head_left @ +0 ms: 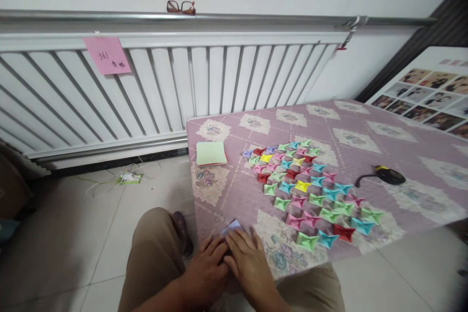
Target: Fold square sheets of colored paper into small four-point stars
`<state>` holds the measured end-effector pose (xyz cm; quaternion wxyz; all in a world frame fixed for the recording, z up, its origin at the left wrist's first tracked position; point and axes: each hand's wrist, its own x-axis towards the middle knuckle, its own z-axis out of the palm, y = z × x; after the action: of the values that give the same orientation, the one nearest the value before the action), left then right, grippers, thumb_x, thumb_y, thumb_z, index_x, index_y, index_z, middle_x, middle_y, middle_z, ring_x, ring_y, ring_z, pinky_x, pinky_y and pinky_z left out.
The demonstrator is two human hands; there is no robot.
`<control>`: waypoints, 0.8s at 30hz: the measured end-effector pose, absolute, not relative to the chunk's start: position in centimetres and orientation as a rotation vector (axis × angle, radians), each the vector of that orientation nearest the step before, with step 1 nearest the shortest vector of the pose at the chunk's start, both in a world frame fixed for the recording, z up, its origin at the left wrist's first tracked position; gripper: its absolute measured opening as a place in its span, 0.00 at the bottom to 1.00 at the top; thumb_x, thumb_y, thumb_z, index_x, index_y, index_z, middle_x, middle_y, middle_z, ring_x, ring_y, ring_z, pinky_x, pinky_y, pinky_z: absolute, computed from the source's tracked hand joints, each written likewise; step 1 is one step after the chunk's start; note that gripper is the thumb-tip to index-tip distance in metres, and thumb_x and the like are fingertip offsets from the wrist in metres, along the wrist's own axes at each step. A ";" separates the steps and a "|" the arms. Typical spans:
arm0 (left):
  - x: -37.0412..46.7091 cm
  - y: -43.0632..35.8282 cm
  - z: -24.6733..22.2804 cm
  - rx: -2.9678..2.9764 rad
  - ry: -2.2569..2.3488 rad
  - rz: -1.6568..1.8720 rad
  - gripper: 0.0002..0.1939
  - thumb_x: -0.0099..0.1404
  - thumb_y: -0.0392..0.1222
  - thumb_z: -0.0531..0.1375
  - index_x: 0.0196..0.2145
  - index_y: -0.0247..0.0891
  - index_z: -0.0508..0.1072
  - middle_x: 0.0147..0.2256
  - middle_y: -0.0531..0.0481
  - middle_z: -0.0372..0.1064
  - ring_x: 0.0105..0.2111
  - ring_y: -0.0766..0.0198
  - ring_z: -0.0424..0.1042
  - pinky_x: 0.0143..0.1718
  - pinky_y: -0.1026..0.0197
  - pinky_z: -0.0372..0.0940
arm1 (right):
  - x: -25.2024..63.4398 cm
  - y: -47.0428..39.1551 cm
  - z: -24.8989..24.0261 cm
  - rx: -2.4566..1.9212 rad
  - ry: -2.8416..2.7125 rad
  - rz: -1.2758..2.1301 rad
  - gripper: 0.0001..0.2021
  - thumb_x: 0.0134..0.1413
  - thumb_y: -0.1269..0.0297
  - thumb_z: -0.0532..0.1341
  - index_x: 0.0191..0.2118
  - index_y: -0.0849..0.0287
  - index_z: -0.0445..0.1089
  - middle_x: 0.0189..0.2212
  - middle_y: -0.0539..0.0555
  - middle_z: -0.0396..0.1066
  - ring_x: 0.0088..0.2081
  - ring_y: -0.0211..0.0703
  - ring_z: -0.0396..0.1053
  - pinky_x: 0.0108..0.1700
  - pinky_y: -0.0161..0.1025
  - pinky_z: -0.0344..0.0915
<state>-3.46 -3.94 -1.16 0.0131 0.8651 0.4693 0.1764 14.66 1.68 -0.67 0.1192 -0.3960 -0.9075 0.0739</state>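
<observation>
A light blue piece of folding paper (231,226) lies at the near left corner of the cloth-covered table, mostly hidden under my hands. My left hand (211,263) holds it from the left, its fingers bent down close together at the paper. From the right, my right hand (249,259) holds the paper too, fingers pressed down over it and thumb against my left hand. The folded part of the paper cannot be made out. To the right stand rows of small folded paper shapes (302,186) in green, pink, blue, red, yellow and purple.
A stack of square paper (211,153), pale green on top, lies at the table's left edge. A black object with a cable (389,175) is on the right. Behind are a white radiator (219,78), a pink note (107,55) and glasses (181,7) on the pipe.
</observation>
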 end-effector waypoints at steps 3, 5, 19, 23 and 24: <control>-3.5 -3.9 -1.2 2.691 1.447 0.547 0.18 0.65 0.45 0.56 0.53 0.44 0.66 0.53 0.47 0.62 0.57 0.53 0.56 0.58 0.49 0.51 | 14.9 3.3 -0.8 -1.352 -2.565 0.204 0.17 0.58 0.64 0.55 0.53 0.49 0.66 0.55 0.51 0.67 0.57 0.50 0.61 0.56 0.55 0.52; -3.5 -3.9 -1.3 2.689 1.453 0.546 0.19 0.64 0.44 0.57 0.53 0.45 0.65 0.52 0.46 0.63 0.56 0.53 0.57 0.58 0.48 0.52 | 15.6 4.3 -1.0 -1.498 -2.445 0.168 0.16 0.58 0.63 0.55 0.51 0.52 0.68 0.54 0.55 0.67 0.56 0.52 0.61 0.54 0.56 0.54; -3.6 -4.0 -1.6 2.710 1.476 0.446 0.18 0.66 0.46 0.54 0.53 0.46 0.65 0.61 0.49 0.54 0.58 0.52 0.54 0.57 0.48 0.51 | 14.4 5.7 0.0 -1.397 -2.386 0.393 0.18 0.52 0.62 0.59 0.51 0.49 0.68 0.54 0.55 0.67 0.57 0.52 0.58 0.56 0.58 0.47; -3.7 -4.0 -1.3 2.695 1.461 0.415 0.19 0.66 0.47 0.54 0.54 0.45 0.64 0.61 0.49 0.53 0.59 0.52 0.53 0.57 0.48 0.50 | 14.5 5.9 0.5 -1.298 -2.381 0.349 0.14 0.53 0.63 0.59 0.46 0.50 0.70 0.49 0.54 0.70 0.54 0.50 0.62 0.56 0.53 0.47; -3.7 -4.0 -1.2 2.695 1.457 0.406 0.19 0.66 0.46 0.54 0.54 0.45 0.64 0.61 0.49 0.53 0.59 0.51 0.52 0.57 0.48 0.50 | 14.4 5.9 0.7 -1.292 -2.378 0.354 0.12 0.53 0.63 0.59 0.44 0.50 0.71 0.47 0.54 0.71 0.51 0.49 0.63 0.54 0.51 0.49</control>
<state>-3.72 -3.96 -1.21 0.0258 0.8717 0.4713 0.1314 14.42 5.94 0.73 0.2048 -0.4634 -0.8528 0.1268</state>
